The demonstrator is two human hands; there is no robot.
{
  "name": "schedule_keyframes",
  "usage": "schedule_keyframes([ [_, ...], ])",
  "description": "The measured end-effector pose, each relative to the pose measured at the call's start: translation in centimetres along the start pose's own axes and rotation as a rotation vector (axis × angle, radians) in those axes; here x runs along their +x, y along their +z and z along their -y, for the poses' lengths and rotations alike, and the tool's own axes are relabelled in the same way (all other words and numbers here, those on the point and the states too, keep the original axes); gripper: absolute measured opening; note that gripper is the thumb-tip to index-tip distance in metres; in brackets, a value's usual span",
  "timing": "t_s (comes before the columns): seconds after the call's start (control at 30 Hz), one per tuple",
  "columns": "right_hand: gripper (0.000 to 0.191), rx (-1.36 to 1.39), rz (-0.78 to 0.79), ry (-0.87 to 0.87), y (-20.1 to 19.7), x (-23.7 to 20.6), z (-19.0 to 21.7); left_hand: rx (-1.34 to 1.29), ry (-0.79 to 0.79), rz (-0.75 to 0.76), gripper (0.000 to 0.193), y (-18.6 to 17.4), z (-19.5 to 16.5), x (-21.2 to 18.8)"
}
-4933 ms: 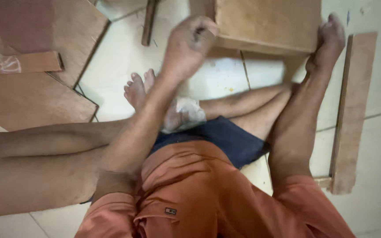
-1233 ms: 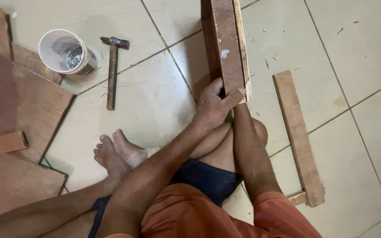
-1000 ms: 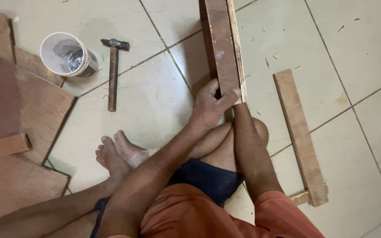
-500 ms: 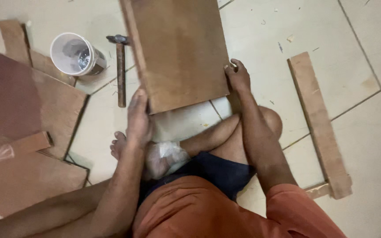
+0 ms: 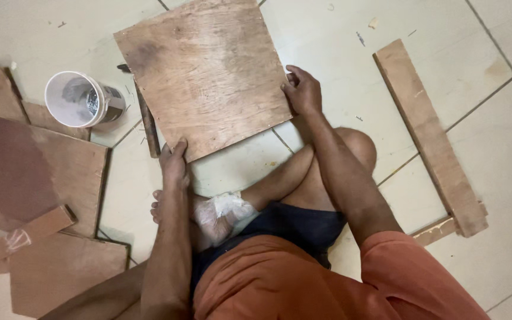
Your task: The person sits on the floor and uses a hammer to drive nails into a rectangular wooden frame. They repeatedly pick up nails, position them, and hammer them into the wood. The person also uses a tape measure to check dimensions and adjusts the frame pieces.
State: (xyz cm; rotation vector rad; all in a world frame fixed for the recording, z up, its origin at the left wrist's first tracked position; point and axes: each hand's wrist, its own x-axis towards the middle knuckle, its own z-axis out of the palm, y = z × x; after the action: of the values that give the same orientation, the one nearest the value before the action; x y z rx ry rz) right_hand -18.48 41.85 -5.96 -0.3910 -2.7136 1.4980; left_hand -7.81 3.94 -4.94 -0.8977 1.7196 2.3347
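Square brown plywood panel (image 5: 205, 74): worn, stained, face up, slightly rotated over tiles.

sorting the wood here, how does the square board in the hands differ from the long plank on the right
The square board is wide and near square; the long plank is narrow and strip-like. The board is gripped at its near edge by the left hand and at its side by the right hand; the plank lies untouched on the tiled floor. Both are brown, worn wood.
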Motion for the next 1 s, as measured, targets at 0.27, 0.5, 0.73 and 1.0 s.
schedule_keyframes([
  [0.27, 0.049, 0.004, -0.007, 0.119, -1.9, 1.2, 1.2, 0.173, 0.012, 0.005, 0.042, 2.3, -1.5, 2.7],
  [0.5, 0.044, 0.037, -0.019, 0.203, -3.2, 2.2, 1.0, 0.537, 0.007, -0.092, 0.032, 5.2, -4.2, 3.7],
  [0.73, 0.042, -0.164, -0.022, 0.24, -5.6, 2.9, 0.4, 0.778, 0.293, -0.069, 0.039, 7.4, -4.0, 4.4],
  [1.0, 0.045, -0.4, -0.052, 0.215, -6.4, 3.1, 0.0, 0.887, 0.127, 0.081, 0.037, 8.7, -2.0, 5.1],
])
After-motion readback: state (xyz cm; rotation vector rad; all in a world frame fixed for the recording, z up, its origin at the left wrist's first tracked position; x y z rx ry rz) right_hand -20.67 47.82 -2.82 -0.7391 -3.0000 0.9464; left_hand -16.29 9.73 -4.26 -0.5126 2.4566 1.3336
